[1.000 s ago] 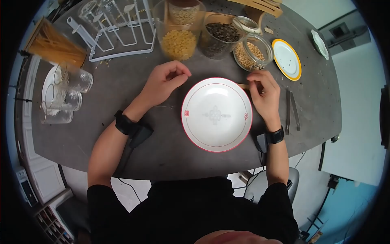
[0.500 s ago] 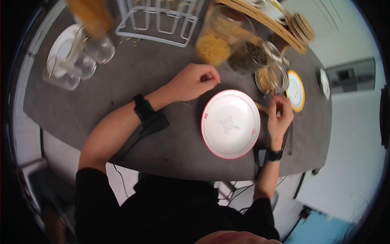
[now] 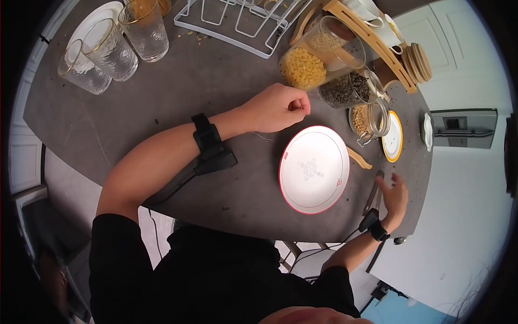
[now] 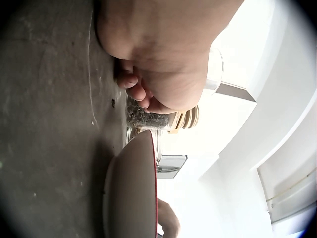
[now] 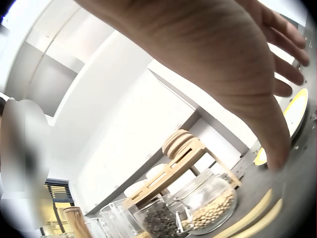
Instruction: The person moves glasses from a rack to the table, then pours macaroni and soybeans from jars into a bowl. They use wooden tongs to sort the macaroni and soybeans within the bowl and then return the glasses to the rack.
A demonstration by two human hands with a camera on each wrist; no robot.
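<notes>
A white plate with a red rim (image 3: 314, 170) lies on the dark table in front of the person. Beyond its upper left edge, my left hand (image 3: 275, 108) rests on the table, its fingers loosely curled around nothing. My right hand (image 3: 395, 197) is to the right of the plate with fingers spread, close over the dark metal tongs (image 3: 371, 200). Nothing shows between those fingers in the right wrist view. Between plate and right hand lie light wooden strips (image 3: 360, 159), seen as a curved pair in the right wrist view.
Behind the plate stand containers of yellow pasta (image 3: 302, 69), dark dried leaves (image 3: 341, 92) and chickpea-like beans (image 3: 360, 120). A yellow-rimmed plate (image 3: 393, 137) is at the right. Drinking glasses (image 3: 110, 51) stand far left, a white rack (image 3: 226, 32) behind, and a wooden shelf (image 3: 377, 46) back right.
The head view has turned. My right hand has moved from beside the plate and wooden strips toward the metal tongs, its fingers spreading. My left hand stays near the plate's upper left.
</notes>
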